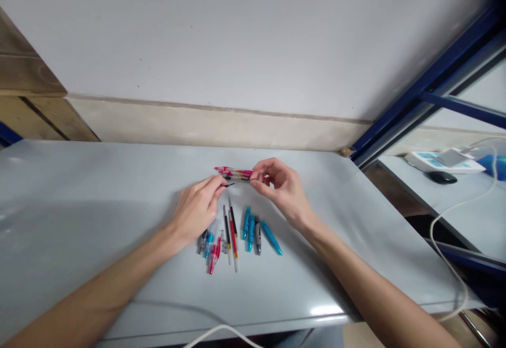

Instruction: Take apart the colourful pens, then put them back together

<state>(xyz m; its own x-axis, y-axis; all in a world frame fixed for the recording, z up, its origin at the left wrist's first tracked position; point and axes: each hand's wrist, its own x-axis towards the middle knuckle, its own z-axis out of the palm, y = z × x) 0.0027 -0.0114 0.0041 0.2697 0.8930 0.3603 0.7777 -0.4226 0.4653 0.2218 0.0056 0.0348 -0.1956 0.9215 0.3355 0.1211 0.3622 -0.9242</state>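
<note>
Left hand pinches black rod, pointing 3 o'clock; likely light, slick, grip mid-length; right hand: can't tell

Can't read any text, label, brand, number or sign in the head view. On turquoise barrels, too small to make out lettering. On gray barrel between them, can see darker marks along the side, can't resolve into letters or digits. On red and black refills to their left, can't pick out wording. On white device at far right, can see blue patches on the top face, too small to read. On black mouse just in front, can't read a brand either.
</note>
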